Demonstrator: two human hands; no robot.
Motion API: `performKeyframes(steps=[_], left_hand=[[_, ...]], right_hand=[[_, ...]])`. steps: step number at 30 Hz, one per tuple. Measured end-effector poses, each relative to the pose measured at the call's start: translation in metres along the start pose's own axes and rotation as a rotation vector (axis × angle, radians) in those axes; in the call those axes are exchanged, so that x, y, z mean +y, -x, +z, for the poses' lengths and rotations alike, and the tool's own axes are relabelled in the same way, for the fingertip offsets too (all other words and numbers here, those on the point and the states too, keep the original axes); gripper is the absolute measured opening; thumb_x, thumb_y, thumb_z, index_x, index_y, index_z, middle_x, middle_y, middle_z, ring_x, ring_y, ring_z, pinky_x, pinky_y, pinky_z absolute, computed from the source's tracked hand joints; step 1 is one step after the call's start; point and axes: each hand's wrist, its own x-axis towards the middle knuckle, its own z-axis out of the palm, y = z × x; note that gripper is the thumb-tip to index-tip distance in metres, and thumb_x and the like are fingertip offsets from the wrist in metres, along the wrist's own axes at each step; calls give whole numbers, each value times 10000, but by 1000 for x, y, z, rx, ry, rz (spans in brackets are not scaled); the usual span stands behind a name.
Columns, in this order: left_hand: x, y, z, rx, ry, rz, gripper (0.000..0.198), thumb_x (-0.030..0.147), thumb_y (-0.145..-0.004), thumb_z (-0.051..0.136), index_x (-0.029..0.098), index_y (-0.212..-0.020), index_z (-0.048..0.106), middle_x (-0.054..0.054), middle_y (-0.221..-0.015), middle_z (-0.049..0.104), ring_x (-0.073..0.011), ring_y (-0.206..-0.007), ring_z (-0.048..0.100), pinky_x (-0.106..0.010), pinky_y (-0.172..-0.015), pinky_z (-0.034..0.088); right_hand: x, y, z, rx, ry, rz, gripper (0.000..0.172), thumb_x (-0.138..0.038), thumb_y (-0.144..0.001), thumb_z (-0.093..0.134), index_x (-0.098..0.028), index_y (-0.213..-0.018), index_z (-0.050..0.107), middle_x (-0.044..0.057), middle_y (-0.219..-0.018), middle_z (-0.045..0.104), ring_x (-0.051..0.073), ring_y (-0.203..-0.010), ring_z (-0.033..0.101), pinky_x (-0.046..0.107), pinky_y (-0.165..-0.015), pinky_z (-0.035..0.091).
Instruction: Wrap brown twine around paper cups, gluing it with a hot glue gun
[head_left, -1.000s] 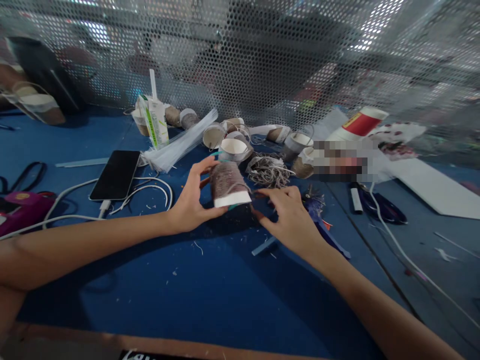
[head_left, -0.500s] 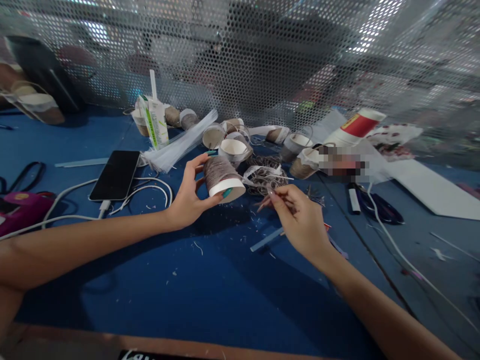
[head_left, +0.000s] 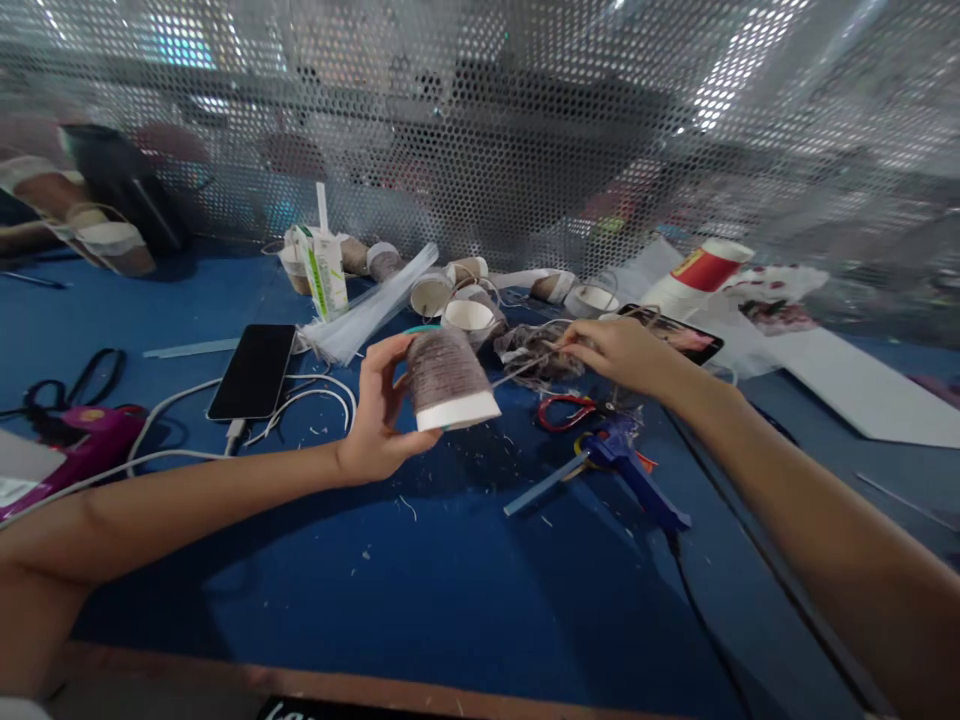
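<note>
My left hand [head_left: 386,410] grips a paper cup [head_left: 452,380] wound with grey-brown twine, tilted with a bare white band toward me. From the cup a strand of twine [head_left: 519,371] runs taut to my right hand [head_left: 611,350], whose fingers pinch it. Just under and left of those fingers lies a loose tangle of the same twine [head_left: 529,345]. Below the right forearm rests a blue glue gun [head_left: 634,470] with a glue stick [head_left: 547,484] poking from it, beside red-handled scissors [head_left: 564,410].
Several twine-wrapped cups [head_left: 469,318] stand and lie at the back, near a perforated metal screen [head_left: 480,130]. A drink carton [head_left: 322,270] and clear glue sticks [head_left: 382,310] sit to their left. A charging phone [head_left: 255,372] and a purple glue gun [head_left: 90,450] are at left; a white board [head_left: 862,385] at right.
My right hand has moved up and to the right, drawing the twine out from the cup. The cup has turned and sits slightly lower. The glue gun and scissors now show.
</note>
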Motion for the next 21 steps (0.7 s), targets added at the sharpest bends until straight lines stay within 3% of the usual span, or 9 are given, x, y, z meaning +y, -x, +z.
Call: performKeyframes(steps=[4, 13, 17, 21], left_hand=[[20, -3, 3, -56, -11, 75, 763, 547, -766, 697, 404, -1412, 316, -58, -1323, 419, -277, -1272, 484, -462, -1009, 545], [68, -12, 5, -77, 118, 135, 823, 534, -766, 740, 324, -1457, 346, -79, -1372, 458, -305, -1310, 511, -491, -1115, 491], [71, -13, 6, -55, 72, 163, 803, 568, -794, 681, 326, -1466, 313, -85, -1351, 454, -297, -1275, 540, -486, -1050, 548], [61, -4, 6, -118, 37, 131, 888, 670, -737, 670, 385, -1461, 242, -89, -1340, 427, -331, -1255, 538, -547, -1014, 552]], right_hand=[[15, -19, 2, 19, 37, 6, 281, -269, -911, 430, -190, -997, 686, 129, -985, 753, 266, -896, 695, 390, -807, 521], [24, -59, 8, -20, 153, 0, 277, -233, -927, 455, -176, -1015, 712, 126, -1031, 744, 255, -972, 663, 368, -867, 483], [33, -80, 3, 31, 230, 70, 322, -250, -957, 419, -162, -1068, 708, 159, -1104, 722, 281, -1055, 615, 381, -839, 467], [45, -100, -4, 79, 271, 146, 343, -243, -976, 392, -152, -1104, 697, 179, -1169, 704, 312, -1124, 576, 414, -841, 469]])
